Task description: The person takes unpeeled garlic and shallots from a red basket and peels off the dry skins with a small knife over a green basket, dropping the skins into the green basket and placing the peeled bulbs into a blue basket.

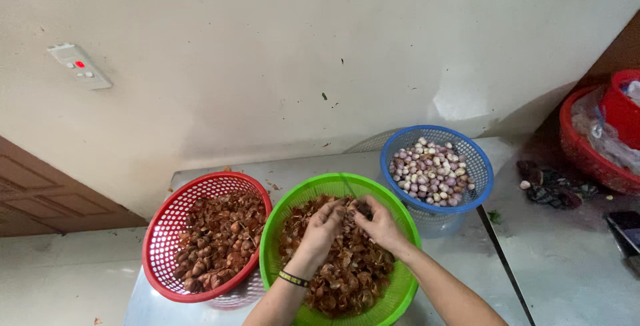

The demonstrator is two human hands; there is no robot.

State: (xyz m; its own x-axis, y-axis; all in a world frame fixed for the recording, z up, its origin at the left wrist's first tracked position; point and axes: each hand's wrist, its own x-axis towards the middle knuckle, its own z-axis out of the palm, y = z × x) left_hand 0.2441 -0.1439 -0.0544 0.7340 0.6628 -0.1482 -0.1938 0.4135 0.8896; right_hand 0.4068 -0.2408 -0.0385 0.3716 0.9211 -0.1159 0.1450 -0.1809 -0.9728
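Both my hands are down in the green basket, which sits in the middle of the bench right in front of me. My left hand and my right hand are close together over the far side of the heap, fingers curled in around a small dark piece pinched between them; it looks like an unpeeled shallot, though my fingers hide most of it. The basket under them is full of brown papery skins. I have a dark band with yellow marks on my left wrist.

Touching the green basket on its left is a red basket, also piled with brown skins and bulbs. Behind it to the right, just beside the rim, a blue basket holds peeled pale purple and white shallots. Further right sits a red tub with crumpled plastic inside. A white switch plate with a red light hangs on the wall.
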